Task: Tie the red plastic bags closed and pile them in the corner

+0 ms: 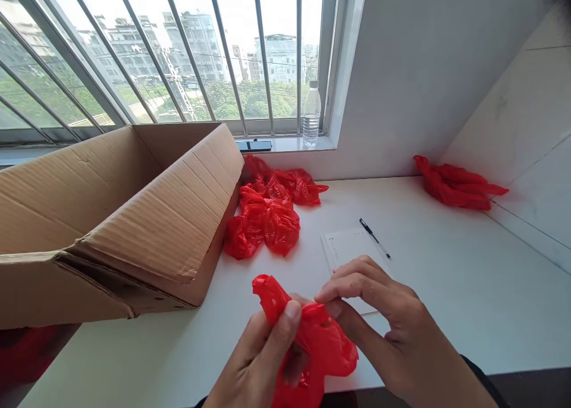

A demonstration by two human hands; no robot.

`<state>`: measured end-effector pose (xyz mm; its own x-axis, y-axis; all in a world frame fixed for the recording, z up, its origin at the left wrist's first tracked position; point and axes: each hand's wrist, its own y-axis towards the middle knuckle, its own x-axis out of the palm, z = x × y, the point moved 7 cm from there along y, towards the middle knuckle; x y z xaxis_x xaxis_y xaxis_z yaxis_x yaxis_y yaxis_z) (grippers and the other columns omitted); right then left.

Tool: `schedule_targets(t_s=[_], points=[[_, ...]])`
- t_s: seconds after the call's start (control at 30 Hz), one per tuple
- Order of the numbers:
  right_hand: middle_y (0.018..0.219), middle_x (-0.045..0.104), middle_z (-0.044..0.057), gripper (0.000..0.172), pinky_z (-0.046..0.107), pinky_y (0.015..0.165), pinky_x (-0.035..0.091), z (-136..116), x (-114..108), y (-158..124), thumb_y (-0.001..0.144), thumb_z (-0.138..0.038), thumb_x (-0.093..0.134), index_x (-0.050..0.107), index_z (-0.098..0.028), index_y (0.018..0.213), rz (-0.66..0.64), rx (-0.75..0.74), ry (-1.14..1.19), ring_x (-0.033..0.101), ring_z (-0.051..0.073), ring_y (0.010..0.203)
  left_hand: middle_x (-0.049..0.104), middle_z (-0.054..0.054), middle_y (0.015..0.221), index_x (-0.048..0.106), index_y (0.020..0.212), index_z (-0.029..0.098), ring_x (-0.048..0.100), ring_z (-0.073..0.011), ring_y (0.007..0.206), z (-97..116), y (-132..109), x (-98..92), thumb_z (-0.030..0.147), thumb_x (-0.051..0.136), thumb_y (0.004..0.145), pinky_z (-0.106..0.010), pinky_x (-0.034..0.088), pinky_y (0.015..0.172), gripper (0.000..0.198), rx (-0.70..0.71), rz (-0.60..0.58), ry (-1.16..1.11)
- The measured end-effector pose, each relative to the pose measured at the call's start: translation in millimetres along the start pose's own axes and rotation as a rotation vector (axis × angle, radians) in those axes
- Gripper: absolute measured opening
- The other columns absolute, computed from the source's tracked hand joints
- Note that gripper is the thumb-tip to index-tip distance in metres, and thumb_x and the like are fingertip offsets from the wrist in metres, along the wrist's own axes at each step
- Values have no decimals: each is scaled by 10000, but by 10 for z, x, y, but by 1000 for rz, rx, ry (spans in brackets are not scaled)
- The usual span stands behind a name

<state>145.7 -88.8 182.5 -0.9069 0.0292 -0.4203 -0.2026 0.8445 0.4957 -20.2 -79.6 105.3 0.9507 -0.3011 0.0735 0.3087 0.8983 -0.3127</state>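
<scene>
A crumpled red plastic bag [319, 342] is held over the near edge of the white table [446, 289]. My left hand [259, 360] grips it from below, thumb pressed on its upper twisted end. My right hand [379, 319] pinches the bag's top with fingertips, fingers curled over it. A sheet of paper [343, 244] lies just behind my right hand, with a black pen [375, 238] beside it.
An open cardboard box [134, 217] lies on the left. A pile of red bags [267, 209] sits beside it; another red bag heap [455, 185] lies at the far right by the wall. A water bottle [311, 113] and a phone [254, 146] rest on the windowsill.
</scene>
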Motion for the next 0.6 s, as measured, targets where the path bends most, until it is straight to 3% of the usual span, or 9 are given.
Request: schedule_targets(t_s=[0.13, 0.2, 0.27, 0.33, 0.47, 0.53, 0.6], points=[[904, 700, -34, 138, 225, 801, 538, 8, -11, -26, 962, -175, 593, 661, -287, 1002, -41, 69, 104, 647, 122, 882, 619, 8, 646, 710, 914, 231, 560, -135, 612, 90, 147, 1, 475, 616, 930, -240, 503, 635, 262, 68, -61, -219], [994, 703, -25, 154, 233, 838, 543, 41, 21, -39, 953, -225, 622, 652, -307, 1081, -69, 117, 99, 655, 135, 956, 631, 5, 704, 704, 828, 220, 563, -126, 658, 160, 168, 15, 420, 668, 907, -221, 495, 647, 218, 89, -77, -211], [1224, 657, 1, 372, 264, 950, 523, 110, 82, -47, 924, -280, 673, 581, -335, 1281, -92, 157, 62, 614, 163, 1140, 619, 8, 714, 700, 805, 214, 560, -124, 673, 206, 158, 47, 413, 696, 889, -213, 489, 647, 216, 97, -108, -151], [1313, 606, 15, 510, 288, 1021, 489, 178, 173, -52, 909, -297, 694, 515, -344, 1384, -125, 163, 75, 567, 174, 1224, 610, 13, 711, 696, 811, 214, 566, -124, 674, 214, 143, 58, 421, 694, 891, -213, 492, 655, 222, 101, -120, -111], [1073, 623, 0, 200, 267, 965, 490, 239, 247, -74, 939, -216, 626, 696, -322, 1093, -70, 142, 171, 606, 138, 1077, 642, 5, 751, 721, 825, 223, 591, -128, 706, 179, 155, -8, 437, 645, 923, -216, 508, 686, 247, 124, -86, -93], [1125, 610, 7, 183, 278, 990, 481, 236, 261, -93, 906, -189, 650, 710, -309, 1030, -63, 139, 190, 592, 153, 1130, 670, -3, 779, 743, 863, 242, 617, -141, 728, 179, 167, -47, 438, 634, 928, -228, 525, 689, 234, 129, -77, -60], [1289, 580, 18, 295, 314, 1070, 444, 234, 301, -102, 867, -206, 696, 676, -310, 1142, -102, 132, 216, 536, 190, 1257, 692, -11, 801, 753, 876, 254, 639, -157, 739, 220, 163, -62, 425, 648, 918, -241, 542, 677, 205, 159, -92, 13]])
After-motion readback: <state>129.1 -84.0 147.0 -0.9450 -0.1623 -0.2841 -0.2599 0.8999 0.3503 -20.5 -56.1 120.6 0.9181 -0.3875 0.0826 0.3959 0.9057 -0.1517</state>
